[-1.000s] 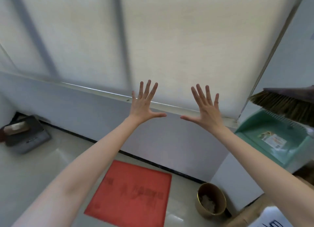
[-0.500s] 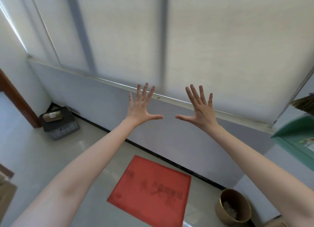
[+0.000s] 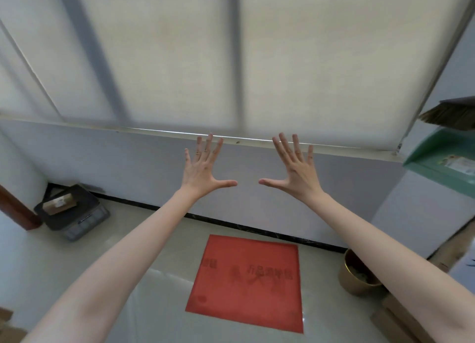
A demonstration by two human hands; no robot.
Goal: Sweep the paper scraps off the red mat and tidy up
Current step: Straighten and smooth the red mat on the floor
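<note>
The red mat [image 3: 248, 281] lies flat on the pale floor below my hands, with faded dark print across its middle and no paper scraps visible on it. My left hand [image 3: 203, 168] and my right hand [image 3: 295, 169] are both raised in front of the wall, fingers spread, palms facing away, holding nothing. A gold bin [image 3: 356, 274] with pale scraps inside stands just right of the mat. At the right edge a broom head [image 3: 449, 116] rests above a green dustpan [image 3: 442, 160].
A grey wall with a black skirting and a window blind [image 3: 231, 60] runs behind the mat. A dark crate [image 3: 72, 214] holding a small cardboard box sits in the left corner beside a brown door frame. Cardboard lies at the lower right.
My view has swung and dropped: the mat has slid right toward centre and the crate shows more fully. Both hands stay raised and spread, now lower against the wall.
</note>
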